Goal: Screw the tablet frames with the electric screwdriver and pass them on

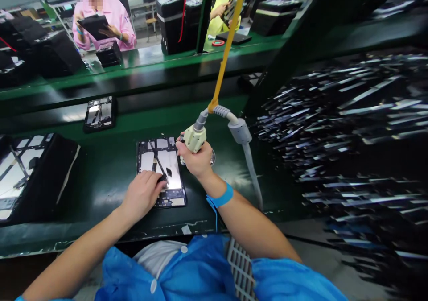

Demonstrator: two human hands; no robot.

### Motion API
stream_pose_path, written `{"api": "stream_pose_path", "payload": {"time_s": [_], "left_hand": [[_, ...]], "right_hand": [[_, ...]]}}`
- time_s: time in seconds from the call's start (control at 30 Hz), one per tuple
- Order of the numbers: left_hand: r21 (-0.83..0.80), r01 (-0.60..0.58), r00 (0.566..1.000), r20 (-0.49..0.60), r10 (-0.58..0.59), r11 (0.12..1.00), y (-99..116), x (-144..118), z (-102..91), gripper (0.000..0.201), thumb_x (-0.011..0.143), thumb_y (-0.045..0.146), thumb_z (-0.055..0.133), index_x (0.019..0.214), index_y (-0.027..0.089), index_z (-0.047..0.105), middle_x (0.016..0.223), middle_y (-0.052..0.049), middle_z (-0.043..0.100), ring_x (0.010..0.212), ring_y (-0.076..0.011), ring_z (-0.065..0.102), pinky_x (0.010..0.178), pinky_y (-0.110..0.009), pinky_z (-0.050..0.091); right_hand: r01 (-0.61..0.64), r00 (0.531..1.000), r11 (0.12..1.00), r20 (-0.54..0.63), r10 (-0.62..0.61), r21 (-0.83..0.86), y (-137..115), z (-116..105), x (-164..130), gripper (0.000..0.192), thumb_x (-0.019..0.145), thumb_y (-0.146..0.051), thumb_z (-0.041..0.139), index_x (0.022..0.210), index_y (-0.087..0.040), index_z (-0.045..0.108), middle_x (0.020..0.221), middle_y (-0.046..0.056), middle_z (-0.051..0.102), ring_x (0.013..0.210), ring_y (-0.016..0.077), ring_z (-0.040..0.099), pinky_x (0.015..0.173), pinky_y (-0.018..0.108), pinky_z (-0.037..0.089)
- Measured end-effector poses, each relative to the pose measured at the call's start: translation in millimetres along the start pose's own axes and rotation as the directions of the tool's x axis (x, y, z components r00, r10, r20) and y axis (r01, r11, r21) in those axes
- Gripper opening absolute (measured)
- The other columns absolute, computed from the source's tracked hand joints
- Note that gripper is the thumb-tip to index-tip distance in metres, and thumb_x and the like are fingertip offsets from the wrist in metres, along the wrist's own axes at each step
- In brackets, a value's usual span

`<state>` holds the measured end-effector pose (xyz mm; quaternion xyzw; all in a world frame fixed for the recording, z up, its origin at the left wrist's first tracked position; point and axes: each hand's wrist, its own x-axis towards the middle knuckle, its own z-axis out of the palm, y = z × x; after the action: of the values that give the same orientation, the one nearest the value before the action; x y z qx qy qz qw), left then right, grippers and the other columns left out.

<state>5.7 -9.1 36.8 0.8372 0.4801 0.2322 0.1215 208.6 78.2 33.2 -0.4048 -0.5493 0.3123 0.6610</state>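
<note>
An opened tablet (174,169) lies on the green bench in front of me, its white metal inside and a dark ribbon cable (159,160) showing. Over its lower left part rests my left hand (143,193), fingers curled together by the lower end of the ribbon; what is under the fingertips is hidden. My right hand (199,158), just right of the tablet, is wrapped round a cream-coloured corded handheld tool (195,138). A thick grey cable (249,158) with a lump on it runs from the tool, and a yellow cord (228,47) is tied there from above. The tool's working end is hidden.
Left stands a tall black stack of opened tablets (63,176). Another opened tablet (99,113) lies farther back. Blurred rows of dark panels (351,127) fill the right side. Beyond the bench's raised rail (140,76), a person in pink (110,13) and one in yellow work.
</note>
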Motion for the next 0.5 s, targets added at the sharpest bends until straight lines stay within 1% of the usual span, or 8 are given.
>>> {"api": "stream_pose_path", "payload": {"time_s": [0.07,0.1,0.2,0.27,0.4,0.43,0.5], "left_hand": [[-0.085,-0.065,0.998,0.014,0.066,0.994,-1,-17,-9.7,0.022,0.100,0.032,0.060,0.117,0.024,0.072,0.102,-0.012,0.073,0.093,-0.0266,0.067,0.085,-0.039,0.053],[-0.110,-0.088,0.995,0.033,0.092,0.990,-2,-24,-11.6,0.022,0.099,0.031,0.062,0.117,0.025,0.073,0.102,-0.012,0.074,0.092,-0.0262,0.068,0.085,-0.038,0.054],[-0.185,-0.115,0.986,0.099,0.135,0.976,-7,-41,-7.1,0.019,0.096,0.028,0.066,0.112,0.027,0.077,0.101,-0.011,0.077,0.093,-0.0265,0.071,0.087,-0.040,0.056],[-0.269,-0.079,0.987,0.111,0.113,0.960,-12,-46,-0.1,0.017,0.094,0.027,0.071,0.109,0.028,0.079,0.103,-0.011,0.078,0.098,-0.0279,0.073,0.091,-0.042,0.056],[-0.439,0.060,0.993,0.116,-0.010,0.896,-22,-51,9.0,0.019,0.087,0.028,0.079,0.106,0.029,0.081,0.105,-0.011,0.079,0.103,-0.0303,0.073,0.097,-0.047,0.055],[-0.454,0.079,0.992,0.128,-0.023,0.888,-24,-52,9.8,0.019,0.087,0.028,0.079,0.105,0.029,0.081,0.105,-0.011,0.079,0.104,-0.0306,0.073,0.098,-0.048,0.055],[-0.445,0.071,0.990,0.143,-0.007,0.893,-26,-53,10.4,0.018,0.087,0.028,0.078,0.105,0.029,0.081,0.107,-0.011,0.079,0.105,-0.0307,0.073,0.099,-0.049,0.054]], "right_hand": [[0.002,1.000,1.000,0.003,-0.002,0.001,-1,0,0,0.023,0.083,-0.040,0.077,0.097,-0.023,0.069,0.085,0.002,0.073,0.074,0.0179,0.069,0.074,0.034,0.059],[0.003,1.000,1.000,0.005,-0.003,0.001,-1,0,0,0.024,0.083,-0.041,0.077,0.097,-0.023,0.069,0.085,0.002,0.073,0.074,0.0179,0.069,0.074,0.034,0.060],[0.008,1.000,1.000,0.004,-0.008,-0.007,-1,1,0,0.026,0.083,-0.042,0.077,0.098,-0.023,0.069,0.084,0.001,0.073,0.073,0.0178,0.068,0.073,0.034,0.059],[0.012,1.000,1.000,0.002,-0.012,-0.020,0,0,0,0.027,0.083,-0.043,0.077,0.098,-0.023,0.069,0.083,0.001,0.073,0.073,0.0180,0.068,0.073,0.034,0.059],[0.020,1.000,1.000,0.007,-0.020,-0.024,1,-1,1,0.027,0.084,-0.043,0.077,0.100,-0.023,0.069,0.084,0.002,0.072,0.074,0.0185,0.068,0.074,0.035,0.060],[0.023,1.000,0.999,0.009,-0.023,-0.022,0,-1,1,0.027,0.084,-0.043,0.077,0.100,-0.023,0.069,0.084,0.001,0.072,0.074,0.0185,0.068,0.074,0.036,0.060],[0.035,0.999,0.999,0.014,-0.035,-0.014,-1,-1,1,0.025,0.084,-0.042,0.076,0.100,-0.024,0.069,0.084,0.001,0.072,0.074,0.0183,0.068,0.075,0.036,0.060]]}}
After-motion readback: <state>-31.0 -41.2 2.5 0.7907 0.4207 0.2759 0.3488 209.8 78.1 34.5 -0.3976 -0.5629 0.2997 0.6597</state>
